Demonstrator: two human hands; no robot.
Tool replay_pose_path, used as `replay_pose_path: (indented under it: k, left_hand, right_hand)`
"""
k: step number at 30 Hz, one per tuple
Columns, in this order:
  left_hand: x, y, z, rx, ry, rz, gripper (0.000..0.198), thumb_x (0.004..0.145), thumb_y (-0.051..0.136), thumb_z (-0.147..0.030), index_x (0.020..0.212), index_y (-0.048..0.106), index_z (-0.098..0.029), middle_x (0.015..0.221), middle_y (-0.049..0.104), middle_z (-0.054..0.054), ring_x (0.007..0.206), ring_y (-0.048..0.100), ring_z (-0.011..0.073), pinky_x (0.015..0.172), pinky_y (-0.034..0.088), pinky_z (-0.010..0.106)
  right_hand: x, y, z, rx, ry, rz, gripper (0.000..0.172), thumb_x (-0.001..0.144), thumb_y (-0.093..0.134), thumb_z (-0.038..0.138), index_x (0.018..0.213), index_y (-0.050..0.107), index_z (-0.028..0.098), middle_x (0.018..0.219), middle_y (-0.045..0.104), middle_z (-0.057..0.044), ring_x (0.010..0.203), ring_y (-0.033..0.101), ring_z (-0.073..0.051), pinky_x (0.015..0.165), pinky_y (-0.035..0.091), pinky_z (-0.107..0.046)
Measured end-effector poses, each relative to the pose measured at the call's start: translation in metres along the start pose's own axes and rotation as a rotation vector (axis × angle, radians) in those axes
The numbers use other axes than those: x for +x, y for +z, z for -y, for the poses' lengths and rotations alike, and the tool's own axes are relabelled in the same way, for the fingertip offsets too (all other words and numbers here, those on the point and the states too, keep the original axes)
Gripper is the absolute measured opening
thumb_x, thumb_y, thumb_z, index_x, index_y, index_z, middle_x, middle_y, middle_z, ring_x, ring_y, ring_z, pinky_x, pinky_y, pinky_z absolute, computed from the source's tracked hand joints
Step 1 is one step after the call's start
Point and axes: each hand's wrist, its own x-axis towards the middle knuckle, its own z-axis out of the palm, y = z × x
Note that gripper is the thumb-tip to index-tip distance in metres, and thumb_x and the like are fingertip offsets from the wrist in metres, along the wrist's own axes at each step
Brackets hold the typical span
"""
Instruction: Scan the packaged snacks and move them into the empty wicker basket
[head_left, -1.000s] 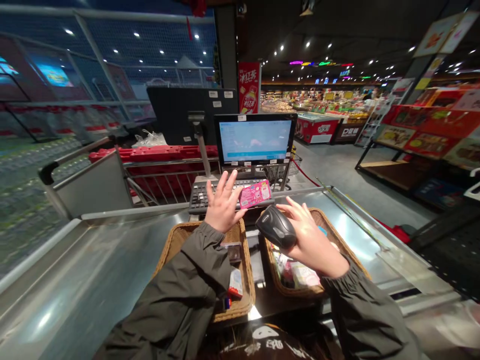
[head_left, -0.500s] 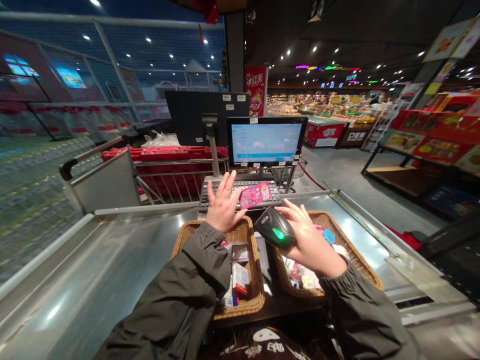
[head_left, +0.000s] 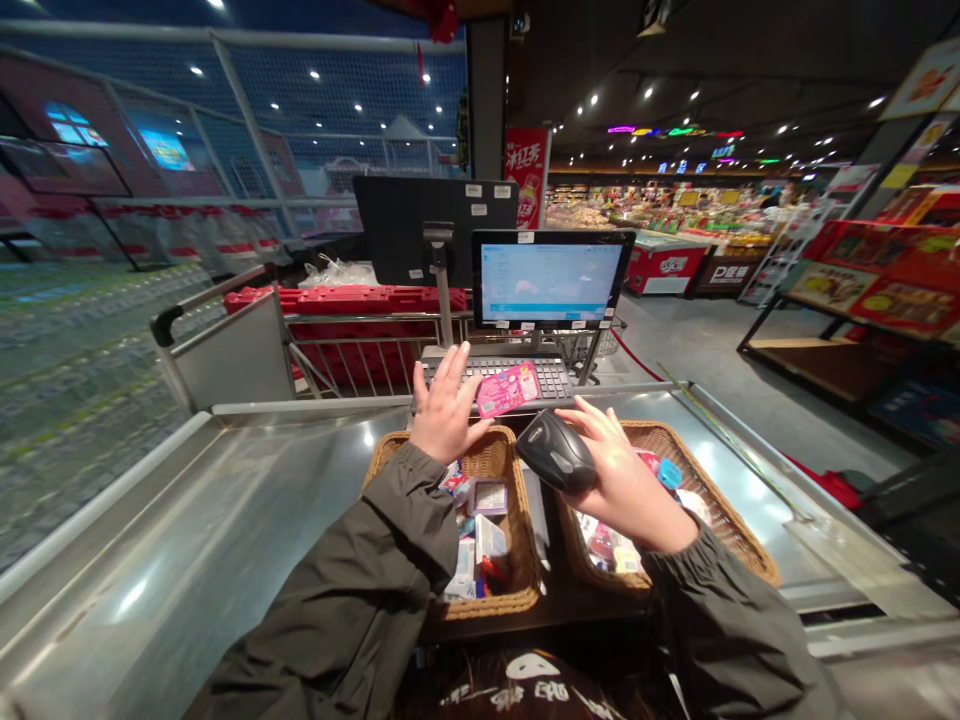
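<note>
My left hand (head_left: pixel 448 405) is above the front of the keyboard (head_left: pixel 553 378). Between its thumb and forefinger is a flat pink packet (head_left: pixel 508 390) with printing and a barcode, while the other fingers point upward. A black handheld barcode scanner (head_left: pixel 556 452) sits in my right hand (head_left: pixel 616 470), its head turned toward the packet. Below my left hand stands a wicker basket (head_left: pixel 521 592) with small boxes and packets inside. My right hand and wrist partly cover a second wicker basket (head_left: pixel 739 535), also with small packaged goods in it.
Behind the keyboard stands a lit monitor (head_left: pixel 553 280), with a second dark screen (head_left: pixel 435 232) seen from its back. A metal counter (head_left: pixel 247 500) runs to both sides. Farther back are a metal cart (head_left: pixel 360 355) and red goods shelves (head_left: pixel 877 265) on the right.
The green light on the scanner has gone out. The view has turned slightly left, so the background sits farther right. Both hands keep nearly the same pose, packet and scanner still held.
</note>
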Motion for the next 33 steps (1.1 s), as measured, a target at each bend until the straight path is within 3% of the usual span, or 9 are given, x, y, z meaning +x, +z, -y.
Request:
replay_pose_path:
  k: [13, 23, 33]
  left_hand:
    - [-0.053, -0.012, 0.037, 0.062, -0.072, 0.199, 0.047, 0.076, 0.073, -0.044, 0.113, 0.063, -0.017, 0.160, 0.024, 0.018, 0.146, 0.028, 0.0356, 0.118, 0.003, 0.066]
    - [-0.115, -0.021, 0.075, 0.116, -0.139, 0.469, 0.039, 0.077, 0.071, -0.045, 0.105, 0.067, -0.017, 0.159, 0.026, 0.017, 0.146, 0.028, 0.0362, 0.115, 0.010, 0.071]
    - [-0.154, 0.008, 0.094, 0.192, -0.261, 0.724, 0.055, 0.073, 0.071, -0.056, 0.108, 0.072, -0.013, 0.157, 0.032, 0.018, 0.146, 0.022, 0.0427, 0.116, 0.008, 0.069]
  right_hand:
    - [0.009, 0.021, 0.017, 0.043, -0.059, 0.039, 0.048, 0.072, 0.061, 0.023, 0.120, 0.062, 0.018, 0.141, 0.051, -0.017, 0.145, 0.027, -0.041, 0.113, 0.018, -0.072]
    - [0.016, 0.041, 0.030, 0.084, -0.101, 0.079, 0.051, 0.071, 0.062, 0.021, 0.122, 0.061, 0.020, 0.141, 0.051, -0.014, 0.145, 0.027, -0.040, 0.113, 0.020, -0.071]
    - [0.026, 0.053, 0.054, 0.101, -0.116, 0.136, 0.047, 0.074, 0.061, 0.024, 0.121, 0.061, 0.019, 0.142, 0.050, -0.014, 0.146, 0.026, -0.039, 0.114, 0.019, -0.069]
